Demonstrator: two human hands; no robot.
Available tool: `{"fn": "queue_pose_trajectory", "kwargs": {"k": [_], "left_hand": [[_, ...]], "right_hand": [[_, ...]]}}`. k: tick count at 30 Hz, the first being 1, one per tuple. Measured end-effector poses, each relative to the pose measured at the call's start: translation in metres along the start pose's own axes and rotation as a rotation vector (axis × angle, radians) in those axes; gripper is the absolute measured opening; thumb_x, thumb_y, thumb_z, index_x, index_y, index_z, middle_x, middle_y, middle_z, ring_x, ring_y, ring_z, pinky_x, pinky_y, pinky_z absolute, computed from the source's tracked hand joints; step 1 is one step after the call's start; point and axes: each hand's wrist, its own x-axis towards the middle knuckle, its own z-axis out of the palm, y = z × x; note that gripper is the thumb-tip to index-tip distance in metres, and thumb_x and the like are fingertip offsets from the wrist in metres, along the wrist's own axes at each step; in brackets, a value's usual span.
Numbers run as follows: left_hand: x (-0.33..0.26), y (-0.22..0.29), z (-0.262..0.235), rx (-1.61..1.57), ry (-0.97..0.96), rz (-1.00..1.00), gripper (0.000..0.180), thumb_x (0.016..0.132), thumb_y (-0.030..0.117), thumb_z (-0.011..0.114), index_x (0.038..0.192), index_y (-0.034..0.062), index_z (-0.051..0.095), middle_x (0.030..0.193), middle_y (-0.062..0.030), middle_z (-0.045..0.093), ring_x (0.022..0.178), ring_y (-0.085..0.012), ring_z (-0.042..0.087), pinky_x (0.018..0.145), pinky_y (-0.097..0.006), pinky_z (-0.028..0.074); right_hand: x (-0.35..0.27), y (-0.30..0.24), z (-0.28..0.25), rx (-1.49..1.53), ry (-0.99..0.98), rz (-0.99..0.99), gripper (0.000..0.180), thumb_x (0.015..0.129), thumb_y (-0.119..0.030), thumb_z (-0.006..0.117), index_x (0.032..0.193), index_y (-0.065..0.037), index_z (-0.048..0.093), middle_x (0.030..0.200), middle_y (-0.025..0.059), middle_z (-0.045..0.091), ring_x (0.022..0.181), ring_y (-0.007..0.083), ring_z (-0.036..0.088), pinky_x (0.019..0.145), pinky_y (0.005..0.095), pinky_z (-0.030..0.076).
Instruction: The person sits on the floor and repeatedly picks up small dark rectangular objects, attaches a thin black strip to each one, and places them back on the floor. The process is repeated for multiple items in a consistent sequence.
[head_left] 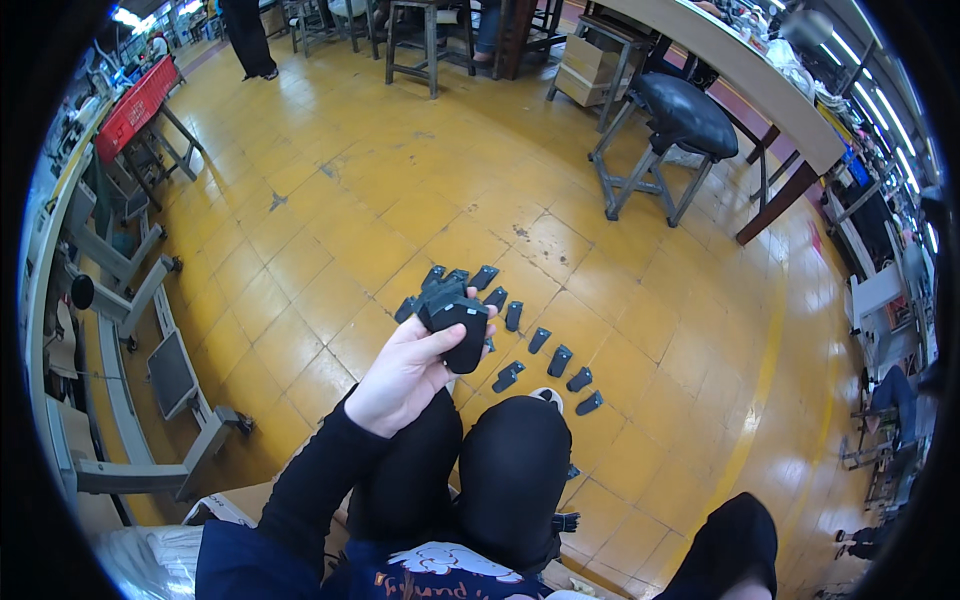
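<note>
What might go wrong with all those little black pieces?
The stack of black pieces is gripped by only the left hand, so some might slip out and drop.
The loose pieces lie scattered on the floor close to a shoe, so one could get kicked or stepped on.

The left hand (408,370) is seen bare. The left arm is covered by a black arm sleeve (318,475), overlapped by a navy short sleeve (240,562). The navy T-shirt (440,577) is printed with white shapes and reddish lettering. Black trousers (515,450) are worn.
</note>
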Motion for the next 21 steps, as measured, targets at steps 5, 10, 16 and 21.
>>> {"fn": "queue_pose_trajectory", "kwargs": {"k": [5, 10, 16, 21], "left_hand": [[-0.004, 0.005, -0.006, 0.0, -0.04, -0.008, 0.05, 0.091, -0.001, 0.053, 0.138, 0.0027, 0.037, 0.129, -0.0134, 0.054, 0.119, -0.0216, 0.053, 0.101, -0.033, 0.042], [-0.003, 0.007, -0.004, -0.038, -0.096, -0.008, 0.05, 0.09, 0.0, 0.055, 0.137, 0.003, 0.039, 0.126, -0.0139, 0.056, 0.118, -0.0217, 0.054, 0.1, -0.033, 0.044], [-0.007, 0.015, -0.017, -0.155, 0.022, 0.026, 0.045, 0.091, 0.005, 0.054, 0.134, 0.0011, 0.041, 0.123, -0.0167, 0.054, 0.113, -0.0253, 0.057, 0.096, -0.036, 0.05], [-0.007, 0.025, -0.022, -0.277, 0.226, -0.009, 0.036, 0.095, 0.009, 0.051, 0.126, -0.0086, 0.043, 0.115, -0.0184, 0.056, 0.105, -0.0267, 0.06, 0.094, -0.035, 0.052]], "right_hand": [[0.003, 0.036, 0.067, 0.026, -0.188, 0.377, 0.024, 0.087, -0.018, 0.056, 0.105, -0.003, 0.057, 0.106, 0.0099, 0.057, 0.099, 0.023, 0.054, 0.08, 0.034, 0.043], [0.004, 0.031, 0.078, 0.026, -0.262, 0.451, 0.025, 0.086, -0.02, 0.059, 0.104, -0.003, 0.057, 0.104, 0.0096, 0.057, 0.096, 0.0233, 0.055, 0.078, 0.0341, 0.043], [0.009, 0.028, 0.074, 0.023, -0.261, 0.423, 0.026, 0.084, -0.021, 0.063, 0.102, -0.003, 0.057, 0.101, 0.0092, 0.058, 0.092, 0.0237, 0.056, 0.076, 0.0342, 0.043], [0.036, 0.005, 0.033, 0.014, -0.158, 0.255, 0.027, 0.082, -0.022, 0.066, 0.1, -0.004, 0.057, 0.098, 0.009, 0.058, 0.089, 0.024, 0.057, 0.075, 0.0342, 0.043]]}}
